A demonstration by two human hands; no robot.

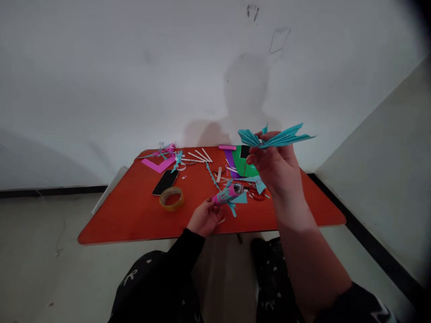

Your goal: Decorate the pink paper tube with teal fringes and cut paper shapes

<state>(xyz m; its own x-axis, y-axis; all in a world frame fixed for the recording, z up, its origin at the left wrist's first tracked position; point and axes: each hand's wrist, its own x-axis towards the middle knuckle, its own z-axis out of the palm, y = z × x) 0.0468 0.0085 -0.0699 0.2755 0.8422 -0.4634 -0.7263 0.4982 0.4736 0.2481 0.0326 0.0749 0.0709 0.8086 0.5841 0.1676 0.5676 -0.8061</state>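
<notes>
The person's right hand [279, 172] is holding a pleated turquoise paper piece [286, 139] up above the desk [128, 220], its fingers pinching the gathered middle. The left hand [206, 218] is gripping a pink decorated tube [224, 195] over the desk's front, its fingers closing around the near end. A tape roll [172, 207] and a black phone [164, 183] are lying to the left; white strips [206, 155] and a green sheet [240, 163] are lying farther back.

The pleated turquoise paper bow [286, 136], its tips pointed and fanned out sideways, is pinched near its gathered middle in the right hand [278, 172]. Lower, in the left hand [206, 217], a pink roll [225, 195] patched with turquoise tilts upward, far end open.
</notes>
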